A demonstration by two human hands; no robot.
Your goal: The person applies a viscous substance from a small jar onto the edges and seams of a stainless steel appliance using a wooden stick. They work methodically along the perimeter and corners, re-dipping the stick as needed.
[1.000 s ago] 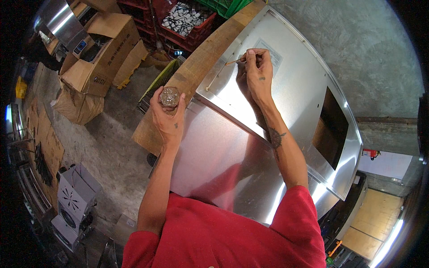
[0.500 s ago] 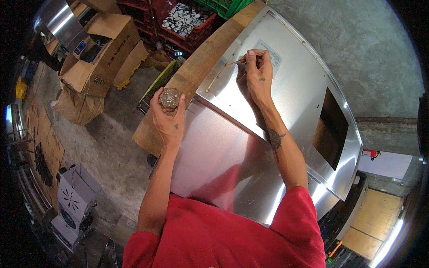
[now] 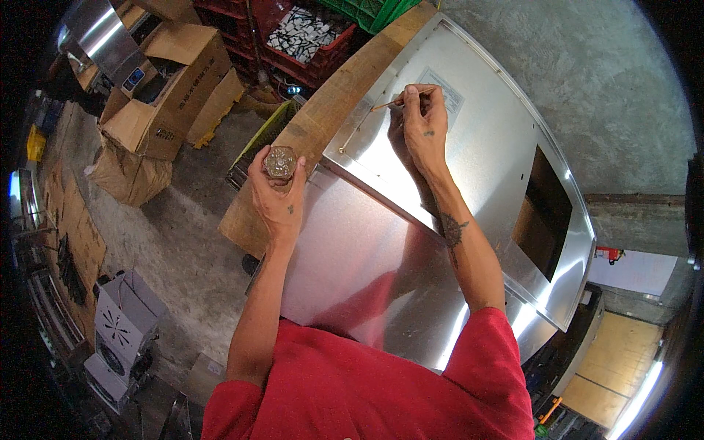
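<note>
My left hand (image 3: 279,207) is closed around a small faceted jar (image 3: 279,162) with a brownish top or contents, held upright beside the metal panel's near left corner. In my right hand (image 3: 426,125), a thin brown stick (image 3: 386,105) is pinched between thumb and fingers. Its tip points left and is at the seam along the left edge of the shiny sheet-metal panel (image 3: 477,125); whether it touches cannot be told. Small brown spots dot that seam. A pale label (image 3: 449,97) on the panel is partly behind my right hand.
Under the panel's left side runs a wooden board (image 3: 323,95). The panel has a rectangular opening (image 3: 541,213) at right. An open cardboard box (image 3: 183,92), red crates (image 3: 308,70) and a green crate (image 3: 378,11) stand beyond; a grey metal unit (image 3: 128,315) sits at lower left.
</note>
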